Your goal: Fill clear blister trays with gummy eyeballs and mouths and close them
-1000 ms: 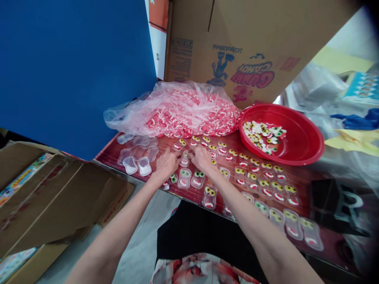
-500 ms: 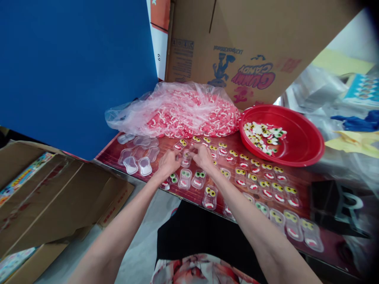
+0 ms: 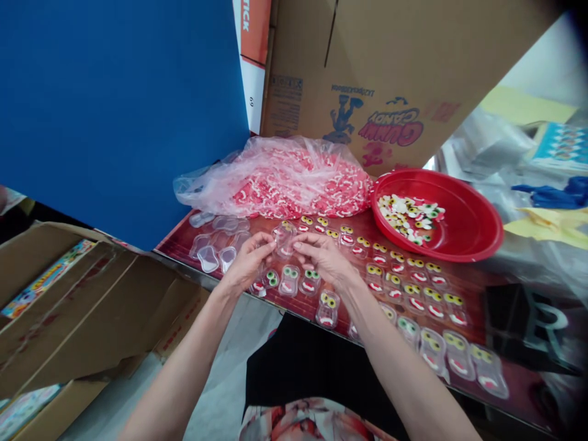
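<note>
Between my two hands is a small clear plastic candy case point(image 3: 285, 245), pinched by its sides just above the table. Fingers and thumb of my left hand point(image 3: 252, 258) close on its left edge. My right hand point(image 3: 320, 254) grips the right edge the same way. Whether the yellow eyes at its top belong to it or to a case behind is hard to tell. Below my hands lie cases with green gummy eyes and red-and-white mouths, such as one green-eyed case point(image 3: 289, 280). Left of my left hand are clear case pieces point(image 3: 209, 258) with no candy visible.
A bag of red-and-white gummies point(image 3: 294, 184) lies behind my hands. To its right, a red basin point(image 3: 468, 214) holds gummy eyes. Several yellow-eyed cases point(image 3: 432, 300) cover the right of the table. A cardboard box point(image 3: 303, 55) and blue panel point(image 3: 114, 110) stand behind.
The case has come up a little off the table between my hands. My fingers have shifted from over its top to its two sides, and the view has tilted slightly.
</note>
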The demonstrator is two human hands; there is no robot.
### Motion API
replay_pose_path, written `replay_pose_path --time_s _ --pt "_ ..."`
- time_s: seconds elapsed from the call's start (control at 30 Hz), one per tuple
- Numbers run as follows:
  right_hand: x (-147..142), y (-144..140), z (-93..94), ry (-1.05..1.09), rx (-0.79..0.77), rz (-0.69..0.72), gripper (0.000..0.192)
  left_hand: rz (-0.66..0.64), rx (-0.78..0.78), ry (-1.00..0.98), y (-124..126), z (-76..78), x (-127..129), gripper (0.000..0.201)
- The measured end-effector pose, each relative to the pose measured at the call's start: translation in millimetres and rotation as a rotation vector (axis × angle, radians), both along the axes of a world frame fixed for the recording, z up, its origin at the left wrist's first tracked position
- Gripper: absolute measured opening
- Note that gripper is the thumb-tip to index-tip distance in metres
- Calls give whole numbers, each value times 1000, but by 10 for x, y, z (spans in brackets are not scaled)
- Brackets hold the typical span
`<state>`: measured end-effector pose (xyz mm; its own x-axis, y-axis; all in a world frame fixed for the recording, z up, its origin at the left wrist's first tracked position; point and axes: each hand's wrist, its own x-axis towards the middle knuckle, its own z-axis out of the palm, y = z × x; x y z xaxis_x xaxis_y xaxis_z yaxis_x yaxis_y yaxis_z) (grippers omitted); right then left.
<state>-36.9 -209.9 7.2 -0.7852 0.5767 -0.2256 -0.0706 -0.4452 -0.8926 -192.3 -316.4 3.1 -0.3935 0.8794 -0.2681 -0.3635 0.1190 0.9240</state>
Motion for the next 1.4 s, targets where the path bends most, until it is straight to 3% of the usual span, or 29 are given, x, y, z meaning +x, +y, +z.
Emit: replay_pose_path --time_s 0.27,0.43,0.5,0.63,0.8,1.03,1.2,1.4 --pt "-58 -300 77 -34 176 -137 23 127 -25 99 -201 -14 192 32" --pt "-62 -275 -36 -174 322 -93 23 145 -75 223 -218 -22 170 33" --pt "-57 -228 -141 -236 305 -95 22 105 -111 339 -178 -98 129 26" --pt "-82 -61 -407 -312 287 -226 21 -46 -208 587 -19 -305 47 19" --pt "-207 201 -659 -538 541 -172 12 -177 -401 1031 264 -378 -45 24" --pt "-385 369 -638 -883 935 -153 14 -304 -528 1194 558 -337 -69 27" --pt "-422 351 -627 -1041 1001 -107 23 -375 -589 1284 618 -351 -17 31" --pt "-426 348 -616 -1065 1010 -43 29 -388 -618 1345 632 -310 6 32"
